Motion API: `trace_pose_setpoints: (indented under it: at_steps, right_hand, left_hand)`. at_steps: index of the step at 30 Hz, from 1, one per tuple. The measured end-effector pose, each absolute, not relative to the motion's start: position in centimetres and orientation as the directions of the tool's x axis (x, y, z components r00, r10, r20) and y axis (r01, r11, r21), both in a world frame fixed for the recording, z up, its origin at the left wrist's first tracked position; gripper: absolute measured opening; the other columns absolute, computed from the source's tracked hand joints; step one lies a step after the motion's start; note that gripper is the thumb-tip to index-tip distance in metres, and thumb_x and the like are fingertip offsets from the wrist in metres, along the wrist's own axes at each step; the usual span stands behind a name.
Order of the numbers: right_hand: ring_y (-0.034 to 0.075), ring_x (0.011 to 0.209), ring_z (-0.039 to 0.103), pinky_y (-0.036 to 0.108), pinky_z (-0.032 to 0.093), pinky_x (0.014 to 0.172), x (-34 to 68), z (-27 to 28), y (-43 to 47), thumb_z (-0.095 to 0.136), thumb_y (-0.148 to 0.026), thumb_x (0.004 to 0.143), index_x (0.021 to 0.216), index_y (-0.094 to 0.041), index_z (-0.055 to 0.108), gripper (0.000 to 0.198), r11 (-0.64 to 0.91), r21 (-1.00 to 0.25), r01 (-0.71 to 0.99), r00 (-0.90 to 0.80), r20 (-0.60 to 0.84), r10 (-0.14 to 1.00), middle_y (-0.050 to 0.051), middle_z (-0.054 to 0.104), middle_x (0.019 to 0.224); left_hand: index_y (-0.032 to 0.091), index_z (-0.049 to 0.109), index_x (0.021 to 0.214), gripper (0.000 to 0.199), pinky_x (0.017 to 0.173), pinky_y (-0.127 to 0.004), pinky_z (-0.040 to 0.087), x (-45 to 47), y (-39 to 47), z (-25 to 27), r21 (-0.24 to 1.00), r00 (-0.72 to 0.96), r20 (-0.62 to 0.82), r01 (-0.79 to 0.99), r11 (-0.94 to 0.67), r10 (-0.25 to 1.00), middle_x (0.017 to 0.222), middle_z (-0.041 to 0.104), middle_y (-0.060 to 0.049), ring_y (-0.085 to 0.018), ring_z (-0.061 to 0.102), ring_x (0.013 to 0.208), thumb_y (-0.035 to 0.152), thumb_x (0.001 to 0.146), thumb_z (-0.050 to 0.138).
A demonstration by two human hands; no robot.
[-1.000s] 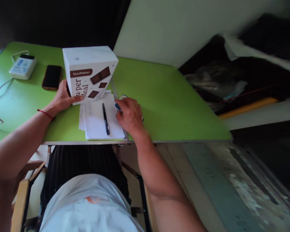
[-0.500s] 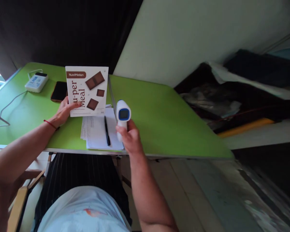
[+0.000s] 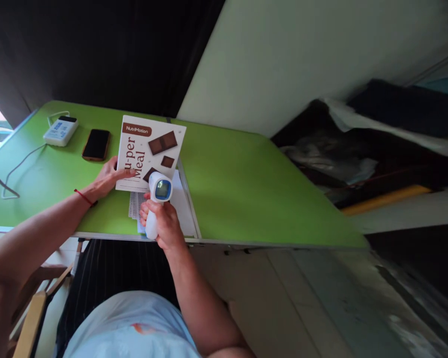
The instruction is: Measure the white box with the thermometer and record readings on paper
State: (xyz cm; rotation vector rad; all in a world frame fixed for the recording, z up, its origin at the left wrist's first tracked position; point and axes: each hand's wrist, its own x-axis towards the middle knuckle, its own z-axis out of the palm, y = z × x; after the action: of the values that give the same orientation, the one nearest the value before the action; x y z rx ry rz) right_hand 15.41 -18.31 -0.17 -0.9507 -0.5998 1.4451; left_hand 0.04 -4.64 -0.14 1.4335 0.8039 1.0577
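Presently | left hand [image 3: 109, 179] grips NutriMotion box [image 3: 155, 153] | right hand [image 3: 167, 224] holds thermometer [image 3: 160, 189]

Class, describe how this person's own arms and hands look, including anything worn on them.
The left hand and right hand are ungloved. A thin red band crosses the left wrist; none shows on the right. Both forearms are bare, with no sleeves in view.

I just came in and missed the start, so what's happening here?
At a green table, a person's left hand holds a NutriMotion box by its side. The right hand grips a thermometer-like device by its handle, its screen facing the person. Papers lie partly hidden behind that hand; a phone lies left of the box.
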Motion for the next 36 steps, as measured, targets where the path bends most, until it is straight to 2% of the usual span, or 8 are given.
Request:
trace_pose_setpoints:
  at_steps: [8, 22, 36]
  right_hand:
    - [0.008, 0.044, 0.045, 0.022, 0.037, 0.042, 15.03, -0.49, -18.49, 0.086, -0.045, 0.062, 0.082, -0.023, 0.06, 0.039, -0.094, -0.842, -0.532, 0.12, -0.185, 0.975, -0.011, 0.048, 0.053]
    - [0.009, 0.047, 0.045, 0.023, 0.037, 0.044, 14.83, -0.67, -18.62, 0.085, -0.048, 0.065, 0.082, -0.024, 0.058, 0.04, -0.063, -0.862, -0.502, 0.125, -0.145, 0.981, -0.011, 0.047, 0.055]
    - [0.008, 0.048, 0.043, 0.023, 0.037, 0.045, 14.88, -0.11, -18.71, 0.086, -0.044, 0.062, 0.083, -0.025, 0.059, 0.04, -0.096, -0.846, -0.525, 0.098, -0.172, 0.98, -0.011, 0.047, 0.054]
  left_hand:
    - [0.016, 0.078, 0.104, 0.055, 0.08, -0.038, 0.06, 0.03, -4.57, -0.2, 0.984, 0.336, 0.177, -0.06, -0.166, 0.925, 0.105, 0.083, -0.01, -0.027, 0.075, 0.092, 0.047, 0.061, 0.093]
    - [0.016, 0.08, 0.105, 0.05, 0.086, -0.043, 0.062, 0.04, -4.5, -0.07, 0.984, 0.394, 0.175, -0.102, -0.146, 0.903, 0.104, 0.084, -0.009, -0.03, 0.077, 0.094, 0.043, 0.064, 0.092]
    - [0.015, 0.076, 0.112, 0.061, 0.088, -0.042, 0.062, -0.13, -4.33, -0.4, 0.987, 0.375, 0.139, -0.126, -0.098, 0.917, 0.11, 0.084, -0.011, -0.03, 0.078, 0.096, 0.041, 0.06, 0.096]
